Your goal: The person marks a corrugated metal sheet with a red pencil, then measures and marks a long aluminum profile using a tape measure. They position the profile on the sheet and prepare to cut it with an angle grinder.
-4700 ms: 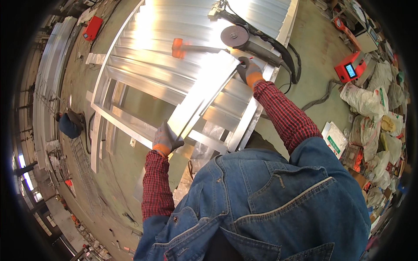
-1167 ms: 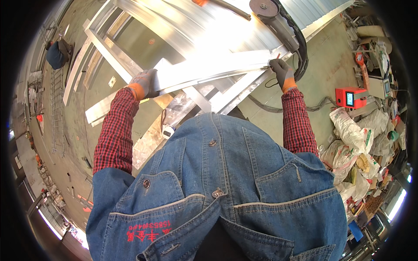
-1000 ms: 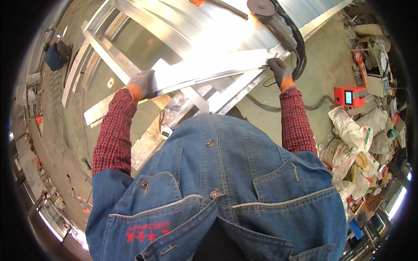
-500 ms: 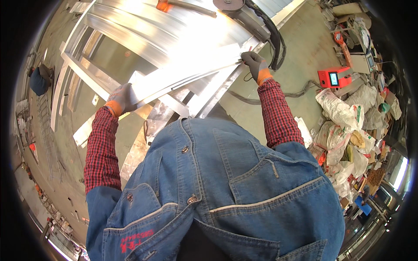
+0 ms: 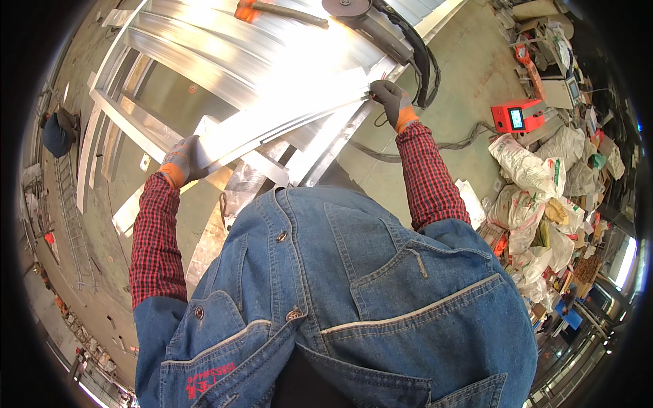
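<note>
A long, pale metal profile (image 5: 262,134) lies slantwise before me, its upper face washed out by glare. At its near left end my gloved left hand (image 5: 182,158) is closed round it. My right hand (image 5: 391,99), in a grey glove with an orange cuff, grips the far right end with bent fingers. Beneath the profile are crossing metal bars (image 5: 333,144) of a frame. Beyond my right hand rests an angle grinder (image 5: 381,34) with a dark cable. A hammer (image 5: 286,12) with an orange-marked head lies at the top on shiny metal panels (image 5: 183,51).
A red box with a small screen (image 5: 510,118) stands on the floor to the right, with a dark cable (image 5: 442,145) running toward the frame. White sacks (image 5: 524,170) and scrap pile up behind it. Far left, a person (image 5: 60,132) bends near a ladder (image 5: 70,211).
The whole view has shifted slightly, so the scene sits a little further left. Both hands keep their hold at the profile's ends; the profile looks nearly unmoved.
</note>
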{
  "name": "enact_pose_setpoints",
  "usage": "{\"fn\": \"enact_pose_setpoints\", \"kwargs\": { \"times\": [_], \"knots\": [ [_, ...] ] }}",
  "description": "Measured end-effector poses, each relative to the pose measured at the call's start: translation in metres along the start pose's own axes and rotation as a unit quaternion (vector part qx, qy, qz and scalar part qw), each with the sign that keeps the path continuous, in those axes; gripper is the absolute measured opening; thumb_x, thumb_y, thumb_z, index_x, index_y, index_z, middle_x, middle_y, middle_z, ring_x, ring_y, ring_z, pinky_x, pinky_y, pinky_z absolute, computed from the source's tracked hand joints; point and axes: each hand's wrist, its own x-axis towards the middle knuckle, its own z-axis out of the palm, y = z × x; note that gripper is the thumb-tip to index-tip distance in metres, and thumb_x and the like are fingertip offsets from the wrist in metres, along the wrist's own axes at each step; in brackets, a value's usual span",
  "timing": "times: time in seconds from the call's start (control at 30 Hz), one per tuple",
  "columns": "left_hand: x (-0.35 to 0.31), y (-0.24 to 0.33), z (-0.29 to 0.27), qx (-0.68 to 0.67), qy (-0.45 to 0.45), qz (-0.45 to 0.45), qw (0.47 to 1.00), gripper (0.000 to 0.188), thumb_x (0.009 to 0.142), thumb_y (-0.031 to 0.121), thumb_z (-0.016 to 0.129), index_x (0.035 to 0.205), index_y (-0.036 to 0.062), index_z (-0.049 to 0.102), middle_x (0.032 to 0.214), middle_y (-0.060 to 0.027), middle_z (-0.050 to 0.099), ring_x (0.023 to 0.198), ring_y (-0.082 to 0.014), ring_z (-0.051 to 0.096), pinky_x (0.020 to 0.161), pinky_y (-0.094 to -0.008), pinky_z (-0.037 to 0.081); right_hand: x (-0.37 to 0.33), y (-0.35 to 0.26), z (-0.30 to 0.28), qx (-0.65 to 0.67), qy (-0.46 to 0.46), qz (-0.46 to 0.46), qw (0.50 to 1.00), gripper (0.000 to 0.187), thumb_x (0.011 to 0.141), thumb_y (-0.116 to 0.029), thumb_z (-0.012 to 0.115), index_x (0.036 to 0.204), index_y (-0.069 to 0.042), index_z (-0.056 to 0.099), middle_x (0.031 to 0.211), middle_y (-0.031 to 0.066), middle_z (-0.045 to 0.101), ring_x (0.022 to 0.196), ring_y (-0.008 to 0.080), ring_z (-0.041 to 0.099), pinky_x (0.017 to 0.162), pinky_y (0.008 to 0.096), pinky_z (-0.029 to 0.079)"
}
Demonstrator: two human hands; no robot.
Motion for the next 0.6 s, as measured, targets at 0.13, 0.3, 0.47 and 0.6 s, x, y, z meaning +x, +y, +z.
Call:
{"fn": "enact_pose_setpoints", "kwargs": {
  "times": [0.13, 0.3, 0.47, 0.6],
  "knots": [
    [-0.0019, 0.0026, -0.0032, 0.007, -0.003, -0.003, 1.000, 0.114, 0.073, 0.056, 0.101, 0.164, 0.0070, 0.052, 0.154, -0.0266, 0.066, 0.143, -0.0484, 0.063, 0.123, -0.0533, 0.051, -0.0005, 0.0006, -0.0007, -0.006, -0.001, 0.002, 1.000, 0.032, 0.109, -0.031, 0.075, 0.117, -0.001, 0.081, 0.104, 0.0019, 0.075, 0.098, 0.0131, 0.068, 0.097, 0.0309, 0.056],
    [-0.0025, 0.0044, -0.0044, 0.006, -0.001, -0.004, 1.000, 0.115, 0.073, 0.057, 0.101, 0.164, 0.0069, 0.052, 0.153, -0.0267, 0.067, 0.143, -0.0482, 0.063, 0.123, -0.0531, 0.051, 0.0033, 0.0047, -0.0035, -0.023, -0.010, 0.002, 1.000, 0.037, 0.106, -0.030, 0.076, 0.126, 0.001, 0.083, 0.112, 0.0063, 0.081, 0.105, 0.0177, 0.073, 0.099, 0.0342, 0.058],
    [-0.0010, 0.0017, -0.0032, -0.004, -0.001, -0.005, 1.000, 0.115, 0.071, 0.055, 0.101, 0.164, 0.0073, 0.053, 0.152, -0.0261, 0.068, 0.143, -0.0477, 0.063, 0.123, -0.0526, 0.051, 0.0043, 0.0082, -0.0054, -0.015, -0.009, 0.009, 1.000, 0.034, 0.106, -0.027, 0.076, 0.124, 0.001, 0.083, 0.110, 0.0065, 0.081, 0.105, 0.0181, 0.073, 0.099, 0.0340, 0.057],
    [0.0008, -0.0018, 0.0004, -0.007, 0.005, -0.001, 1.000, 0.115, 0.070, 0.052, 0.101, 0.165, 0.0081, 0.053, 0.152, -0.0255, 0.068, 0.143, -0.0473, 0.062, 0.123, -0.0522, 0.051, 0.0038, 0.0070, -0.0033, 0.008, -0.010, 0.005, 1.000, 0.033, 0.106, -0.026, 0.076, 0.123, 0.001, 0.083, 0.110, 0.0063, 0.081, 0.105, 0.0178, 0.072, 0.099, 0.0339, 0.057]
  ]
}}
